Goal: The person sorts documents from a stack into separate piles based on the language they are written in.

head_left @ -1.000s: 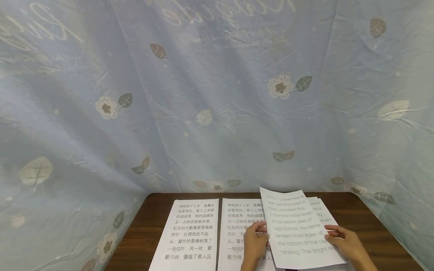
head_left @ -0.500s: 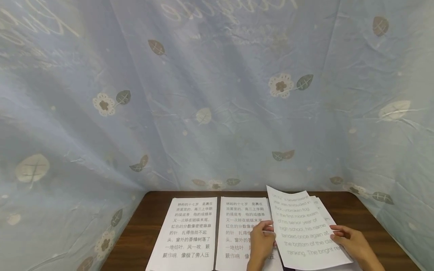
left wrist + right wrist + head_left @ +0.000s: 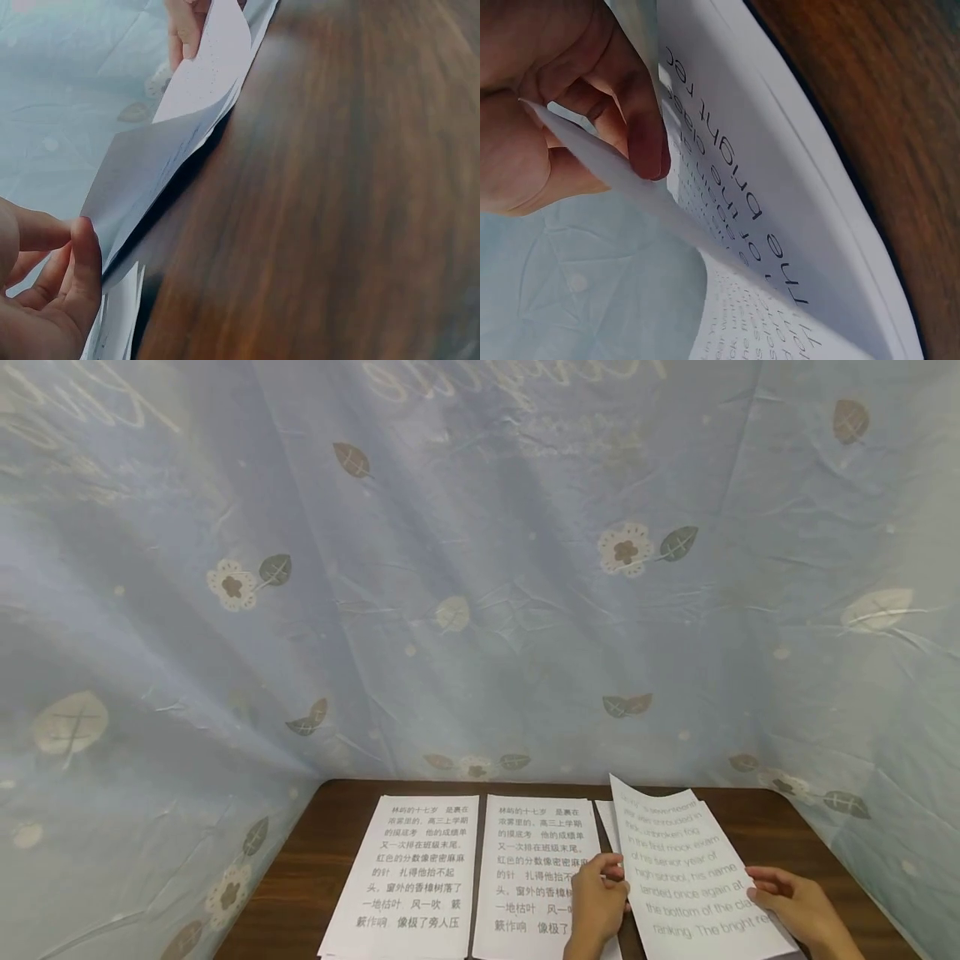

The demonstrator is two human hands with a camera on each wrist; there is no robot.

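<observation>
A white sheet of paper (image 3: 686, 868) printed in English hangs raised and bowed at the right of the table, over more paper (image 3: 607, 827). My left hand (image 3: 597, 897) pinches its left edge between thumb and fingers, clearly seen in the left wrist view, where the sheet (image 3: 146, 176) curves up off the stack. On the opposite side my right hand (image 3: 798, 906) pinches the right edge. In the right wrist view that hand (image 3: 570, 97) has the sheet's margin between thumb and fingers, and the paper bends. Most of the pile underneath is hidden.
Two stacks of Chinese-printed paper, a left stack (image 3: 405, 868) and a middle stack (image 3: 528, 847), lie side by side on the dark wooden table (image 3: 300, 877). My left forearm overlaps the middle stack. A pale blue patterned curtain (image 3: 487, 652) hangs behind the table.
Both hands have moved right with the English sheet, uncovering more of the middle stack and a strip of paper beneath the sheet's left edge. The view has also shifted slightly.
</observation>
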